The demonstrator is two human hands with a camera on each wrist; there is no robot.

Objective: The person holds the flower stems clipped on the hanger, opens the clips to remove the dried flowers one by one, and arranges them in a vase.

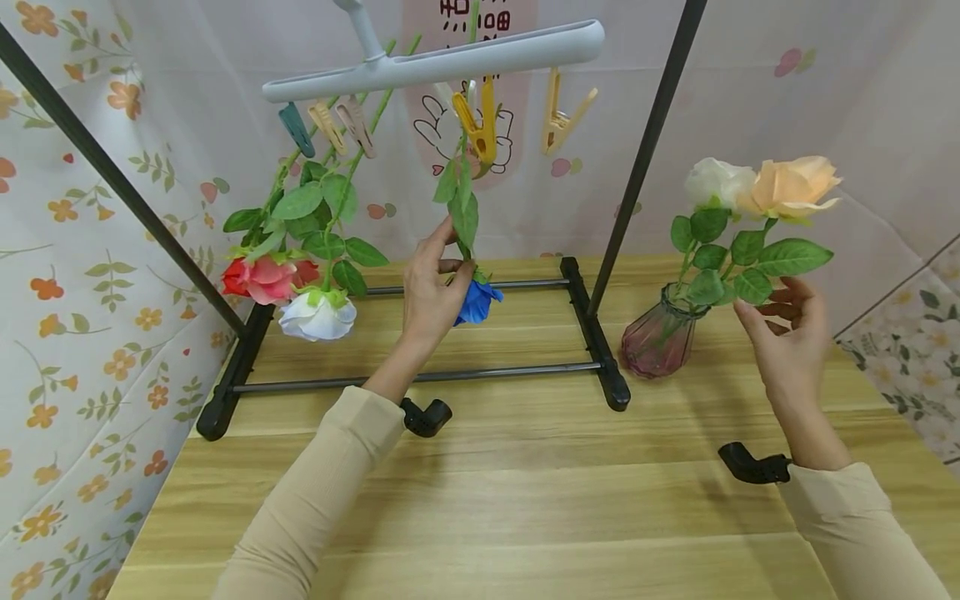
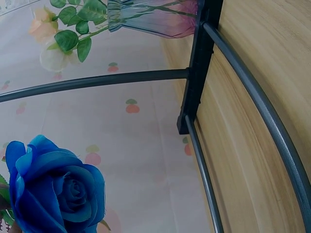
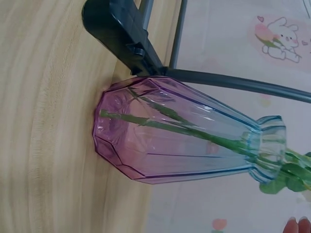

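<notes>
- One deep-blue artificial rose with layered, ruffled petals (image 1: 477, 303) hangs head down, its leafy green stem (image 1: 465, 150) rising past a bright yellow plastic clip (image 1: 480, 133) and behind a long pale-grey plastic hanger bar (image 1: 480, 62); the bloom sits above the light wooden tabletop (image 1: 525, 500), within the black metal stand (image 1: 615, 387).
- Left hand (image 1: 433, 287): fingers and thumb pinch the stem right by the blue bloom.
- Right hand (image 1: 795, 342): fingers loosely bent, thumb apart, right by a green leaf (image 1: 753, 285); whether they touch it, I cannot tell.
- Two roses, one white (image 1: 716, 182) and one peach (image 1: 797, 187), stand in one faceted pink-to-blue glass vase (image 1: 656, 342) beside the stand.
- Five coloured clips show along the bar: teal (image 1: 297, 129), cream (image 1: 327, 127), pinkish-grey (image 1: 356, 125), the bright yellow one and a pale yellow one (image 1: 561, 125).
- One more white rose (image 1: 318, 317) hangs at left, beside overlapping red and pink roses (image 1: 270, 279) too crowded to count surely.
</notes>
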